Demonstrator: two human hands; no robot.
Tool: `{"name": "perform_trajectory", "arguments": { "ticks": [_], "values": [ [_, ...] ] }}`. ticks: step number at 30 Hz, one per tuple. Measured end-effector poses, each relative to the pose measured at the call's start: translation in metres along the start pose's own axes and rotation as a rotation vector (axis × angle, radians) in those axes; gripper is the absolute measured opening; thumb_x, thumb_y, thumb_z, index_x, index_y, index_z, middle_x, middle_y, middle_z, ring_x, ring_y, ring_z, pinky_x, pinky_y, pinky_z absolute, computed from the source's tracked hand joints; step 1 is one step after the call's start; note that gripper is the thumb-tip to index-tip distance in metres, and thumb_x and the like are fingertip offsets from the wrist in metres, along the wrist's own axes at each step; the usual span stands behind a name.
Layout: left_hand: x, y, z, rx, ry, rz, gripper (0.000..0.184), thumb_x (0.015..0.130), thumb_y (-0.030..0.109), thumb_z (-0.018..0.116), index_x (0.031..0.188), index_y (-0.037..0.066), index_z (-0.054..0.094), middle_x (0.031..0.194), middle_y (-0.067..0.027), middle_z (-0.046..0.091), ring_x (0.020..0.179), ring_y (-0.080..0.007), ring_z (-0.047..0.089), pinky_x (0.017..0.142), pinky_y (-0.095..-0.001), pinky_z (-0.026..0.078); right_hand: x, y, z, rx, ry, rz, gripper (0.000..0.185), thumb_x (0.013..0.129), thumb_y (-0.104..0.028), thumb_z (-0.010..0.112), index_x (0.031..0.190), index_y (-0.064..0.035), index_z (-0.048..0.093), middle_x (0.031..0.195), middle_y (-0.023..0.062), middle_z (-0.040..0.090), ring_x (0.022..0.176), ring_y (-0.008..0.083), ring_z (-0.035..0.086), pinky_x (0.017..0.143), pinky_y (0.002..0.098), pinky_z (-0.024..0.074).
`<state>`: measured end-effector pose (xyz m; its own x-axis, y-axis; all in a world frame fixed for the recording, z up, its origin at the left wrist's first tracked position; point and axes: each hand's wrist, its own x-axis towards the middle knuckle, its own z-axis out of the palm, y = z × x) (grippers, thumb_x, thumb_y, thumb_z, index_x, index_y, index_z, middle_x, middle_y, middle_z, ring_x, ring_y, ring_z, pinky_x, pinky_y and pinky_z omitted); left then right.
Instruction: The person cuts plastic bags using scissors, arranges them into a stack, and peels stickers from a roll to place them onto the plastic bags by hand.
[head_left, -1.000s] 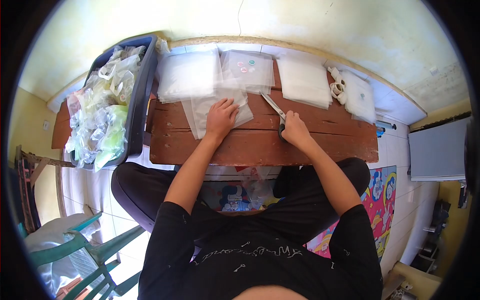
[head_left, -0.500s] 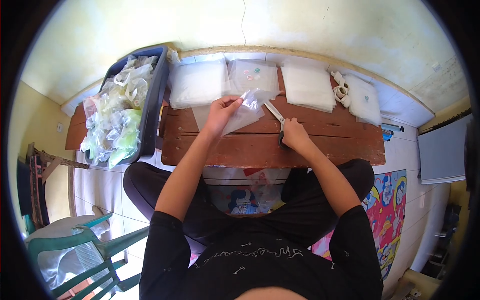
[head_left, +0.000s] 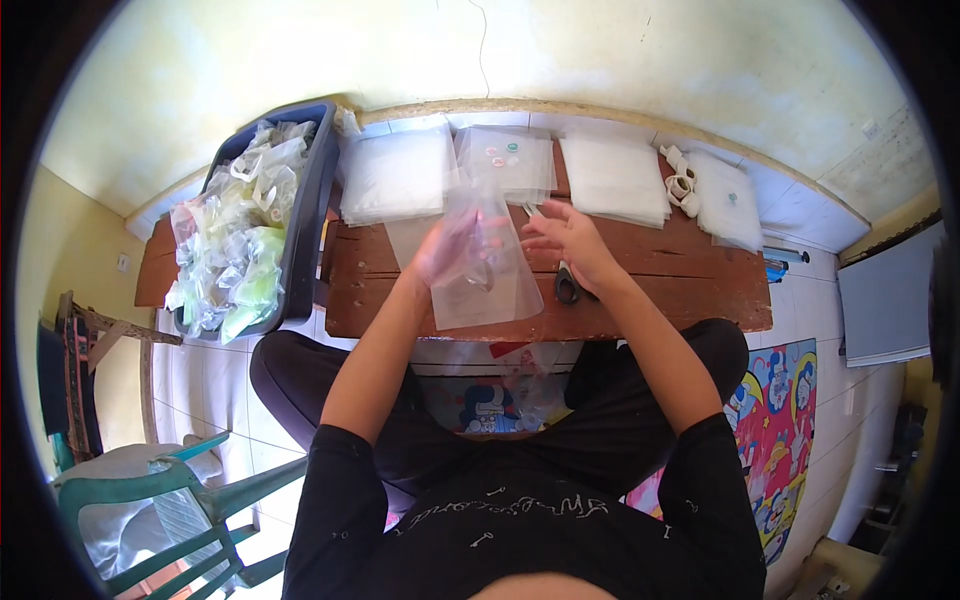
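Note:
My left hand is blurred by motion at a clear plastic bag, partly seen through the film; its grip is unclear. To the right of the bag, my right hand has its fingers spread and holds nothing. The scissors lie on the brown wooden table beneath my right hand, their blades partly hidden. Behind my left hand is a stack of clear bags. Another clear bag with small round stickers lies behind the held-up bag.
A dark bin full of crumpled plastic stands left of the table. Farther right are a bag stack, white straps and more bags. A green chair is at lower left.
My right hand has let go of the scissors and opened, moving up. The clear bag now hangs unfolded in front of my left hand, closer to me.

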<state>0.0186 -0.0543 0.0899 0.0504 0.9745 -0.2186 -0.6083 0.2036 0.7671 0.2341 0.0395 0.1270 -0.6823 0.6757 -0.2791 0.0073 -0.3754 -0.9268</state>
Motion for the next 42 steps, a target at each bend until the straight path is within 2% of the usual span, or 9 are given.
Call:
{"name": "perform_trajectory", "arguments": {
  "ticks": [5, 11, 13, 17, 20, 28, 31, 36, 42],
  "values": [
    [0.003, -0.006, -0.011, -0.001, -0.078, -0.005, 0.047, 0.097, 0.038, 0.051, 0.132, 0.007, 0.045, 0.134, -0.0153, 0.054, 0.104, -0.0296, 0.061, 0.089, -0.0427, 0.049, 0.018, 0.033, -0.006, -0.27, 0.037, 0.058, 0.087, 0.082, -0.038, 0.075, 0.141, 0.0091, 0.031, 0.123, 0.0191, 0.054, 0.111, 0.0219, 0.057, 0.094, 0.036, 0.0455],
    [0.005, -0.011, -0.035, 0.09, -0.08, 0.025, 0.065, 0.097, 0.047, 0.047, 0.143, 0.003, 0.036, 0.135, -0.0177, 0.053, 0.106, -0.0297, 0.061, 0.087, -0.0402, 0.048, 0.023, 0.04, 0.002, 0.021, -0.194, 0.059, 0.034, 0.088, -0.02, 0.07, 0.11, 0.0025, 0.058, 0.099, 0.0089, 0.063, 0.087, 0.0169, 0.065, 0.078, 0.0303, 0.0533],
    [0.001, -0.006, -0.049, 0.075, -0.092, -0.064, 0.07, 0.096, 0.053, 0.044, 0.142, 0.001, 0.037, 0.135, -0.0197, 0.052, 0.11, -0.0301, 0.059, 0.086, -0.0381, 0.049, 0.027, 0.037, 0.008, 0.0, -0.024, 0.027, 0.014, 0.09, -0.012, 0.065, 0.095, 0.0008, 0.06, 0.088, 0.0055, 0.063, 0.071, 0.0157, 0.065, 0.064, 0.0271, 0.055],
    [-0.014, 0.004, -0.07, -0.182, -0.316, 0.004, 0.071, 0.097, 0.059, 0.036, 0.143, 0.005, 0.037, 0.134, -0.0194, 0.053, 0.113, -0.0294, 0.058, 0.084, -0.0375, 0.047, 0.045, 0.035, 0.007, -0.092, 0.077, -0.027, 0.014, 0.091, -0.011, 0.062, 0.098, 0.0008, 0.058, 0.088, 0.008, 0.063, 0.067, 0.0178, 0.066, 0.059, 0.0284, 0.0552],
    [-0.024, 0.014, -0.079, -0.287, -0.079, 0.027, 0.078, 0.094, 0.063, 0.04, 0.145, 0.004, 0.034, 0.134, -0.0213, 0.053, 0.108, -0.0272, 0.061, 0.082, -0.0346, 0.049, 0.068, 0.03, 0.001, -0.072, 0.108, -0.043, 0.016, 0.092, -0.009, 0.058, 0.103, 0.002, 0.054, 0.086, 0.0115, 0.064, 0.067, 0.0224, 0.067, 0.055, 0.0312, 0.0563],
    [-0.001, 0.065, -0.104, 0.507, 0.694, 0.287, 0.026, 0.087, 0.008, 0.059, 0.112, 0.005, 0.063, 0.084, -0.0061, 0.071, 0.072, -0.0106, 0.066, 0.057, -0.0262, 0.045, 0.145, 0.009, 0.033, -0.224, 0.078, -0.157, 0.019, 0.091, -0.008, 0.057, 0.105, 0.0044, 0.054, 0.09, 0.0175, 0.067, 0.062, 0.0244, 0.068, 0.053, 0.0321, 0.0574],
    [0.011, 0.091, -0.12, 0.569, 0.811, 0.435, 0.023, 0.088, 0.006, 0.06, 0.111, 0.005, 0.063, 0.085, -0.007, 0.071, 0.065, -0.0102, 0.064, 0.049, -0.0216, 0.039, 0.175, -0.003, 0.056, -0.199, 0.073, -0.209, 0.02, 0.092, -0.007, 0.057, 0.107, 0.0052, 0.053, 0.091, 0.0182, 0.067, 0.064, 0.0246, 0.068, 0.056, 0.0323, 0.0584],
    [0.033, 0.113, -0.161, 0.642, 0.947, 0.558, 0.033, 0.082, 0.002, 0.061, 0.115, 0.002, 0.063, 0.079, -0.0087, 0.07, 0.065, -0.0164, 0.067, 0.062, -0.0291, 0.049, 0.228, 0.009, 0.081, -0.169, 0.116, -0.209, 0.022, 0.091, -0.004, 0.057, 0.11, 0.0064, 0.052, 0.092, 0.0192, 0.067, 0.066, 0.0248, 0.068, 0.059, 0.0337, 0.0595],
    [0.044, 0.111, -0.191, 1.205, 1.142, 0.446, 0.044, 0.081, -0.002, 0.055, 0.124, 0.009, 0.058, 0.084, -0.0169, 0.068, 0.083, -0.0354, 0.066, 0.076, -0.0442, 0.051, 0.261, 0.041, 0.094, -0.27, 0.246, -0.102, 0.025, 0.085, -0.004, 0.062, 0.108, 0.0049, 0.055, 0.087, 0.0172, 0.069, 0.06, 0.0205, 0.068, 0.054, 0.0301, 0.0563]
  ]
}}
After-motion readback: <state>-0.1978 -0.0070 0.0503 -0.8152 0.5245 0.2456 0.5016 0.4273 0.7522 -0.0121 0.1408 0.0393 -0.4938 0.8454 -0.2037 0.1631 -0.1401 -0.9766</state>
